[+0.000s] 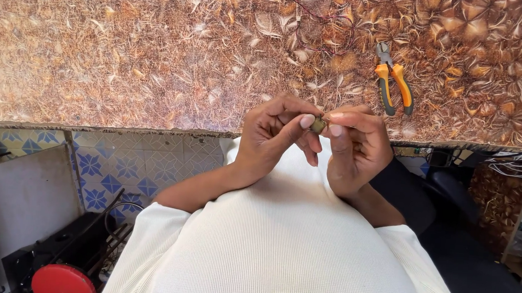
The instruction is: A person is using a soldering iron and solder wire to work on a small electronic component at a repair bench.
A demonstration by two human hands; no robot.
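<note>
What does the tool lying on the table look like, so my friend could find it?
Look at the brown leaf-patterned table, then up and right of the two hands. There lie small pliers. Their orange-and-black handles stand out; only thin dark wire lies nearby.

A small part [318,125] sits between both hands at the table [127,51] edge, pliers [393,82] apparently lying beyond, to the right.

Small greenish piece [318,125] between both hands' fingers [302,121]
</note>
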